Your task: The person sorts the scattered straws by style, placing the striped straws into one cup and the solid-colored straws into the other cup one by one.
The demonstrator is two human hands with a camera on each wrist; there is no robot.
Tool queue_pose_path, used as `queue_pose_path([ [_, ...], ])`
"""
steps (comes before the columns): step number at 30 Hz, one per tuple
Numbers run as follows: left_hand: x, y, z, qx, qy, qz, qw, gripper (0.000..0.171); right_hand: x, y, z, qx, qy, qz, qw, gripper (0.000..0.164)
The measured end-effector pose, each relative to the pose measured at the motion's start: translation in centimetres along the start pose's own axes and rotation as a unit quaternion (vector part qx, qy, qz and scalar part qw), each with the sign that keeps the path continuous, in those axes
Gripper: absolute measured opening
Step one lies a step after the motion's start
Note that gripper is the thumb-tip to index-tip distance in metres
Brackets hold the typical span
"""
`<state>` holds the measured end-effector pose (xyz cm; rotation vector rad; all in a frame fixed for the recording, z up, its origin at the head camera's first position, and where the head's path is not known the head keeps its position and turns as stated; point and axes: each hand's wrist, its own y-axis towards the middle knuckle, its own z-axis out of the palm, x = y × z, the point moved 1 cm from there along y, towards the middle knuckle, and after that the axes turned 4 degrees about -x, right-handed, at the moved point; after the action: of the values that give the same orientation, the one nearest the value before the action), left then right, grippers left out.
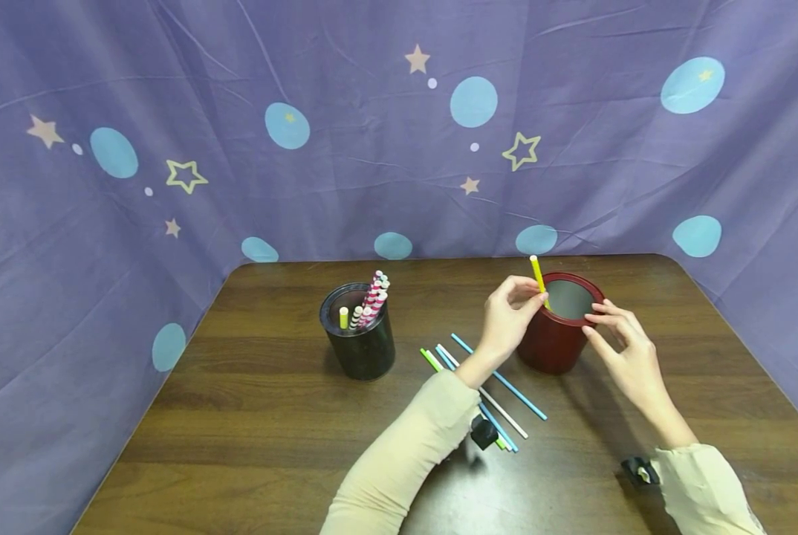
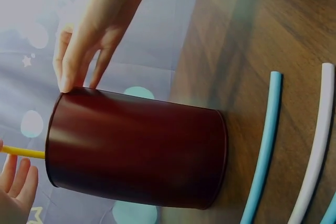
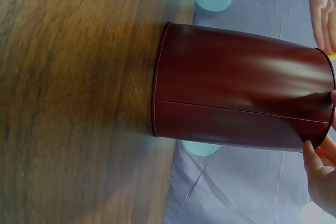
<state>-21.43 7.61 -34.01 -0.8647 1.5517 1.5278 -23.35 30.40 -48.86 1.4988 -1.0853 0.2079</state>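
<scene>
Dark red container (image 1: 549, 345) upright on the wooden table (image 1: 238, 416), and both of the person's hands are at its top. From where I stand, the left hand (image 1: 511, 316) has a yellow straw (image 1: 539, 275) pinched between thumb and fingers at the left of the rim; the straw tilts, its upper end in the air and its lower end at the mouth. How far down that end reaches I can't make out. Across the opening, the right hand (image 1: 629, 353) grips the rim, the gap between thumb and fingers narrow. Near the container, partly beneath the left forearm, loose straws lie at a slant, a blue straw (image 1: 519, 394), a white straw (image 1: 506, 414) and a green straw (image 1: 429, 360) among them. Further left, well apart from the hands, stands a black container (image 1: 365, 357), striped straws (image 1: 374, 297) leaning at its right side and another yellow straw (image 1: 343, 318) poking up at the left. Cream sleeves (image 1: 399, 453) cover both arms, and behind everything hangs a purple curtain (image 1: 385, 44) with stars and light blue spots.
</scene>
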Motion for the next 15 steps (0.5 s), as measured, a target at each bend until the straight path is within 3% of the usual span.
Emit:
queue_pose_path([
  [3,0.2,-0.2,-0.1,0.006,0.038,0.009,0.9992,0.016,0.1,0.0,0.0,0.000,0.005,0.000,1.000,0.031],
  [10,4.0,-0.3,-0.5,0.005,0.047,-0.014,0.9988,0.018,0.0,-0.1,0.0,-0.001,0.005,-0.001,1.000,0.031],
  [15,2.1,-1.0,-1.7,0.025,0.045,-0.015,0.9986,0.019,0.1,0.0,0.1,-0.003,0.006,0.000,1.000,0.031],
])
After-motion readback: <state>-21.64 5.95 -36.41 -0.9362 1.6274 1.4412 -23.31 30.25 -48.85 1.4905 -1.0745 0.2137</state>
